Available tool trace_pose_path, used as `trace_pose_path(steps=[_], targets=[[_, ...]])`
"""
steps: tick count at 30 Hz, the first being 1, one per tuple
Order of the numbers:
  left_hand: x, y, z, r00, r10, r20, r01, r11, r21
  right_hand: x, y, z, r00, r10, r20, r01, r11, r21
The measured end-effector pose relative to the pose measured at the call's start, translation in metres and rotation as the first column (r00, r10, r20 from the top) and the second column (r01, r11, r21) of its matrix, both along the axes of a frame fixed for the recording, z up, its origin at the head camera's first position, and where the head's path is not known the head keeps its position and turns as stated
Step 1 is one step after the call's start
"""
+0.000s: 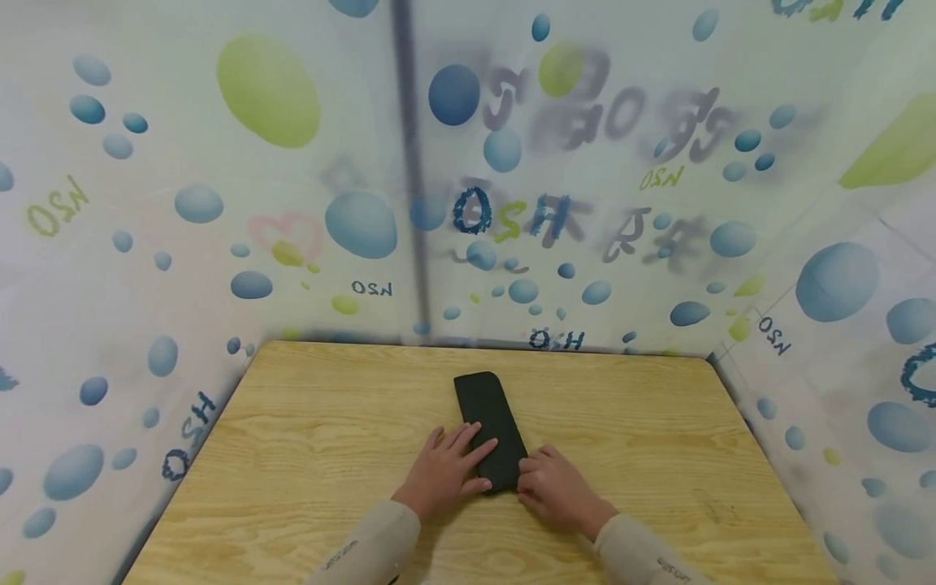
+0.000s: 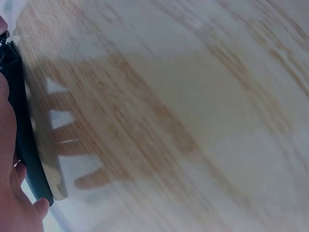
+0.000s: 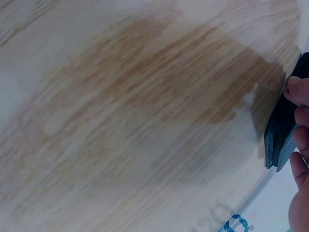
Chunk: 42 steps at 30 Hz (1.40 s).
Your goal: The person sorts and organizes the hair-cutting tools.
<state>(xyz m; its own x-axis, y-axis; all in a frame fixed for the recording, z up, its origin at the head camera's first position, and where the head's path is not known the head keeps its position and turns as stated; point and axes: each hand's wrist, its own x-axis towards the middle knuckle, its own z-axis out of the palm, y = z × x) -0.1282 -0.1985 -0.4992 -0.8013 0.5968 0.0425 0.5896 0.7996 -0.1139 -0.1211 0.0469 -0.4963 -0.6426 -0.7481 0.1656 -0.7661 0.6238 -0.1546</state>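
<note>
A long, flat black zip wallet (image 1: 491, 426) lies aslant on the wooden table. My left hand (image 1: 442, 475) rests on its left side with the fingers spread and fairly straight. At the near right corner, my right hand (image 1: 554, 487) has curled fingers and pinches the wallet's edge. A small dark zipper pull (image 2: 4, 37) shows at the wallet's end in the left wrist view, close to a fingertip. The right wrist view shows the thumb on the edge of the wallet (image 3: 277, 137), whose far end shows two layers. What lies under the right fingers is hidden.
The light wooden table (image 1: 329, 406) reaches back to a white curtain (image 1: 292, 195) printed with blue and green spots and letters. More of this patterned sheeting stands along the left and right sides of the table.
</note>
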Motion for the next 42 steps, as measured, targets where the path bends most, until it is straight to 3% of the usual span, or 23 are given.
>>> trace_pose_path(steps=[6,13,16,22,31,37,42], targets=[[0.001,0.0,0.002,1.0,-0.007,0.022,0.007,1.0,0.001,0.0,-0.008,-0.002,0.999,0.029,0.017,-0.029,0.999,0.04],[-0.006,-0.004,0.009,0.99,-0.044,0.134,0.043,0.999,0.013,0.001,-0.011,0.0,0.999,0.022,0.041,-0.025,0.998,0.062],[-0.007,-0.005,0.01,0.988,-0.054,0.145,0.052,0.999,0.014,0.002,-0.011,-0.001,0.999,0.024,0.035,-0.026,0.998,0.065],[-0.007,-0.006,0.007,0.991,-0.053,0.121,0.048,0.998,0.047,0.002,-0.013,-0.001,0.999,0.032,0.015,-0.033,0.998,0.059],[-0.005,-0.005,0.002,0.998,-0.039,0.047,0.037,0.999,0.032,0.003,-0.025,0.003,0.997,0.079,-0.002,-0.079,0.996,0.031],[-0.003,-0.004,0.005,0.997,-0.024,0.073,0.023,1.0,0.022,0.004,-0.032,0.005,0.996,0.072,0.046,-0.075,0.995,0.067],[-0.002,-0.003,0.007,0.997,-0.018,0.079,0.017,1.0,0.018,0.004,-0.031,0.001,0.996,0.094,0.002,-0.094,0.994,0.047]])
